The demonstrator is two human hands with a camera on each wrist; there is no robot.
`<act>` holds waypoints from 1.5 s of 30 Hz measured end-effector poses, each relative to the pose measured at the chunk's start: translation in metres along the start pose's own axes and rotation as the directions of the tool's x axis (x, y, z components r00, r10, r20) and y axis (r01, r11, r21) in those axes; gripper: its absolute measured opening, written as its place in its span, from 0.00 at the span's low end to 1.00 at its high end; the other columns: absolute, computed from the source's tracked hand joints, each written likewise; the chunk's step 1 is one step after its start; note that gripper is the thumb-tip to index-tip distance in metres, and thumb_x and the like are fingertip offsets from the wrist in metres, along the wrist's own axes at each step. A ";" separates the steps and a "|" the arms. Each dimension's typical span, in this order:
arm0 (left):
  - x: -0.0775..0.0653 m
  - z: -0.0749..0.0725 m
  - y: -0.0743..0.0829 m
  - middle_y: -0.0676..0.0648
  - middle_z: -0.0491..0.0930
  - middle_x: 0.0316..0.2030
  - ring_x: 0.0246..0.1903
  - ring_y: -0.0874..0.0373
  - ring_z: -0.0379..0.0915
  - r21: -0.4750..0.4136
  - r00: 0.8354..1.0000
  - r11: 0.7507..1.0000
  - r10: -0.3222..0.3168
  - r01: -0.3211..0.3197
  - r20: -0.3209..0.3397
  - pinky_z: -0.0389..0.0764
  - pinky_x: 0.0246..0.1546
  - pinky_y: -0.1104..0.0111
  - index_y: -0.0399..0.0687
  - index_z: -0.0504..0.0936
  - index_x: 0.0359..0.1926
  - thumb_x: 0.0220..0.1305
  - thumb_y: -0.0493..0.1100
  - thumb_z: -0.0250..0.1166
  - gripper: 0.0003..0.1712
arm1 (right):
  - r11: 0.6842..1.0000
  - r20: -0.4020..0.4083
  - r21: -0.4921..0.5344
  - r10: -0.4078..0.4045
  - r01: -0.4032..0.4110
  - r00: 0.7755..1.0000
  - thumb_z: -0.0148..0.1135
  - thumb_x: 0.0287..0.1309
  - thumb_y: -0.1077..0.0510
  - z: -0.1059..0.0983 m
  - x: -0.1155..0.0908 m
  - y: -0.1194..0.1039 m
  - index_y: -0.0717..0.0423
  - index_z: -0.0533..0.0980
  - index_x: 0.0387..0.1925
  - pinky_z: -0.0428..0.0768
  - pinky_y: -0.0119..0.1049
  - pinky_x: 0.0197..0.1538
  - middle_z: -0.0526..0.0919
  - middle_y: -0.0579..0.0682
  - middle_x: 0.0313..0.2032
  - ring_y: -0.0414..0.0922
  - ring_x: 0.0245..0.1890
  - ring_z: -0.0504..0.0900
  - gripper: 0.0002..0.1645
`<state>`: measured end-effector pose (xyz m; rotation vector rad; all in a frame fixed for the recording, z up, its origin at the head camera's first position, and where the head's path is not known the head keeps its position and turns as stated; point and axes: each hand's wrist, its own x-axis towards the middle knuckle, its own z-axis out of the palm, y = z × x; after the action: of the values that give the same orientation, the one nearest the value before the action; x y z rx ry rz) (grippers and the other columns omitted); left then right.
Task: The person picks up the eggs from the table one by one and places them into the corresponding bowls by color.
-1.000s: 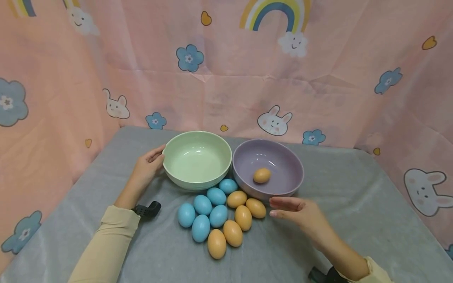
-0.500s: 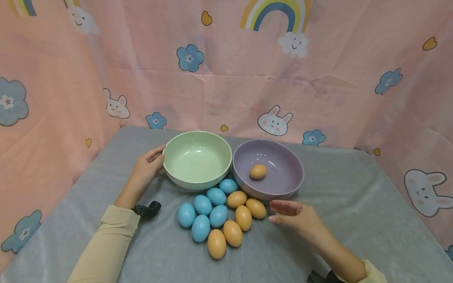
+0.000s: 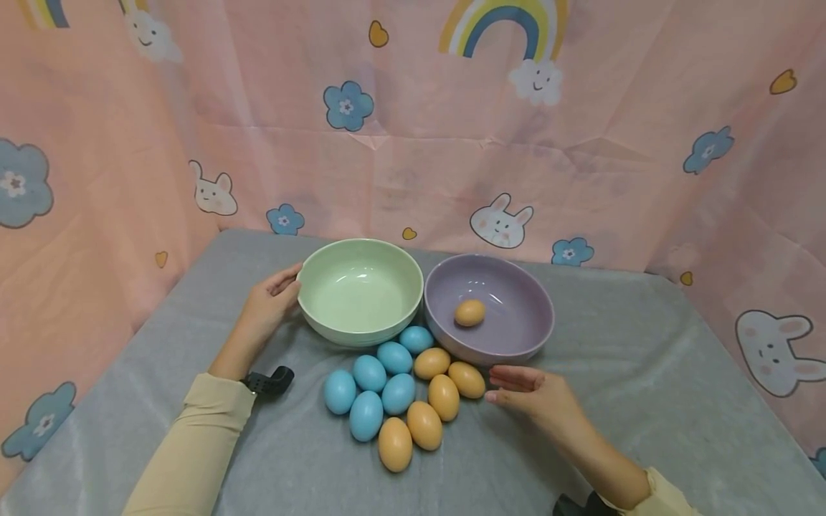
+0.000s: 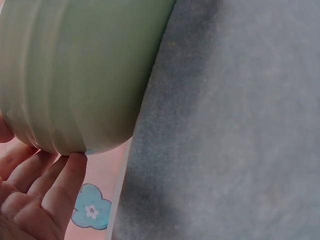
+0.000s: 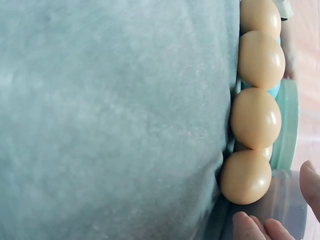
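Observation:
My left hand touches the left side of a pale green bowl with its fingertips; the left wrist view shows fingers against the bowl's outer wall. Beside it stands a purple bowl with one orange egg inside. In front of the bowls lie several blue eggs and several orange eggs, close together. My right hand holds nothing, its thumb and fingers apart, just right of the nearest orange egg. In the right wrist view its fingertips appear below the row of orange eggs.
A grey cloth covers the table. Pink printed fabric hangs behind and at both sides. Black straps with cameras sit on the wrists.
The orange egg in the purple bowl has rolled slightly left and now lies still. My right hand has shifted a little left toward the orange eggs. The left hand has stayed put.

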<state>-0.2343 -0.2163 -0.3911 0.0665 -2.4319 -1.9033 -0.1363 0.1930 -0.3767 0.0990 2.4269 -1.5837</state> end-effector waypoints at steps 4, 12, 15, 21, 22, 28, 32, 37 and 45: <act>-0.001 0.000 0.000 0.42 0.67 0.71 0.70 0.50 0.66 0.014 1.000 1.000 -0.004 0.004 0.002 0.77 0.53 0.84 0.47 0.63 0.74 0.76 0.46 0.52 0.29 | 1.000 0.005 0.017 -0.005 0.005 1.000 0.75 0.53 0.58 0.001 0.003 0.001 0.70 0.76 0.58 0.80 0.19 0.47 0.86 0.60 0.51 0.35 0.46 0.86 0.33; -0.002 0.000 0.001 0.42 0.67 0.71 0.69 0.50 0.66 0.015 1.000 1.000 -0.002 0.002 -0.001 0.77 0.54 0.82 0.48 0.63 0.74 0.76 0.47 0.52 0.29 | 1.000 0.028 -0.013 0.009 -0.008 1.000 0.75 0.53 0.57 0.002 0.008 0.007 0.69 0.78 0.56 0.80 0.21 0.45 0.86 0.58 0.52 0.28 0.43 0.82 0.32; -0.001 0.000 -0.001 0.40 0.67 0.71 0.69 0.49 0.66 0.000 1.000 1.000 0.016 -0.016 0.006 0.77 0.50 0.86 0.45 0.63 0.74 0.77 0.45 0.52 0.29 | 1.000 0.033 -0.002 0.011 -0.011 0.999 0.74 0.54 0.57 0.004 0.010 0.009 0.69 0.78 0.57 0.80 0.22 0.44 0.86 0.57 0.53 0.28 0.42 0.81 0.31; 0.000 0.000 -0.002 0.39 0.66 0.71 0.70 0.48 0.65 -0.006 1.000 1.000 0.020 -0.019 0.012 0.76 0.50 0.86 0.45 0.62 0.75 0.77 0.45 0.51 0.29 | 0.999 0.023 0.036 0.038 -0.039 0.999 0.73 0.55 0.57 0.009 0.013 0.010 0.70 0.77 0.58 0.80 0.21 0.44 0.84 0.58 0.54 0.29 0.42 0.81 0.32; -0.001 0.000 -0.002 0.40 0.66 0.72 0.70 0.48 0.65 -0.003 1.000 1.000 0.017 -0.017 0.013 0.77 0.52 0.85 0.45 0.62 0.75 0.77 0.45 0.51 0.29 | 0.998 0.019 0.042 0.040 -0.041 0.999 0.74 0.54 0.57 0.010 0.013 0.010 0.70 0.76 0.58 0.80 0.21 0.44 0.84 0.59 0.54 0.29 0.42 0.81 0.32; -0.001 0.000 0.000 0.41 0.64 0.73 0.71 0.50 0.63 0.008 1.000 1.000 0.007 -0.007 0.012 0.76 0.58 0.79 0.46 0.62 0.75 0.77 0.46 0.52 0.30 | 0.996 -0.009 0.083 0.036 -0.035 0.999 0.74 0.53 0.60 0.016 0.014 0.010 0.72 0.77 0.56 0.80 0.21 0.44 0.86 0.59 0.52 0.29 0.40 0.82 0.31; 0.000 -0.001 -0.001 0.42 0.64 0.73 0.72 0.51 0.62 0.002 1.000 1.000 0.000 0.000 0.008 0.76 0.59 0.79 0.46 0.62 0.75 0.77 0.47 0.52 0.30 | 0.995 -0.015 0.095 0.035 -0.033 0.999 0.74 0.53 0.61 0.019 0.017 0.012 0.74 0.77 0.56 0.81 0.22 0.42 0.86 0.59 0.50 0.29 0.39 0.82 0.31; 0.000 -0.001 -0.002 0.43 0.65 0.73 0.71 0.51 0.63 0.006 1.000 1.000 0.000 0.000 0.009 0.76 0.58 0.80 0.48 0.62 0.75 0.77 0.48 0.52 0.30 | 0.992 -0.022 0.121 0.036 -0.033 0.999 0.72 0.54 0.62 0.023 0.018 0.012 0.75 0.76 0.56 0.81 0.21 0.42 0.87 0.58 0.50 0.29 0.38 0.82 0.30; -0.001 -0.001 -0.001 0.42 0.66 0.72 0.71 0.51 0.64 -0.004 1.000 1.000 0.004 -0.004 0.010 0.77 0.55 0.82 0.48 0.62 0.75 0.77 0.47 0.52 0.30 | 0.995 -0.065 0.093 0.040 -0.034 0.997 0.73 0.54 0.61 0.028 0.017 0.012 0.72 0.78 0.55 0.81 0.21 0.41 0.88 0.55 0.47 0.28 0.37 0.81 0.28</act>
<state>-0.2333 -0.2172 -0.3915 0.0522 -2.4320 -1.9120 -0.1457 0.1711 -0.4017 0.2148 2.3862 -1.7017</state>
